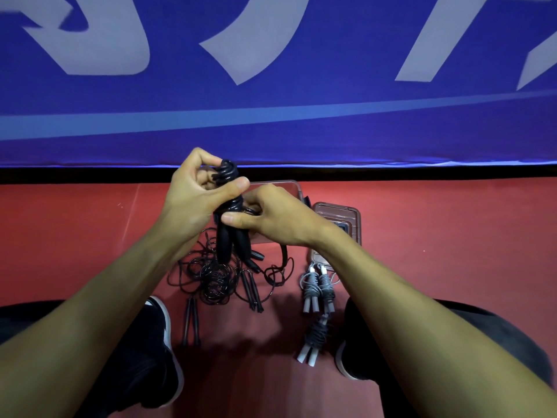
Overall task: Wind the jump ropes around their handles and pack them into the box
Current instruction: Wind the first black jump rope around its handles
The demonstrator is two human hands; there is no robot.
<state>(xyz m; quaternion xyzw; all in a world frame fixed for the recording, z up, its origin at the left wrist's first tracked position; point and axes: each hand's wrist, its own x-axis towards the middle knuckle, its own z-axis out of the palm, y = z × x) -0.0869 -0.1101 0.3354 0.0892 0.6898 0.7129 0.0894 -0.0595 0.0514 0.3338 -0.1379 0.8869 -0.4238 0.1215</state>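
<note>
I hold a black jump rope [230, 203] upright in front of me, its cord wound round the upper part of its two handles. My left hand [193, 191] grips the wound top between thumb and fingers. My right hand [271, 215] pinches the cord at the middle of the bundle. Below on the red floor lies a tangle of loose black ropes [217, 279] with several handles. Three grey ropes, each wound, lie to the right: two side by side [319, 289] and one nearer me [315, 336]. A clear plastic box [340, 218] sits behind my right wrist.
A second clear tray or lid [280, 188] lies behind my hands, mostly hidden. A blue banner with white lettering [271, 86] stands as a wall just beyond. My dark shoes [162, 342] and knees flank the ropes on the floor.
</note>
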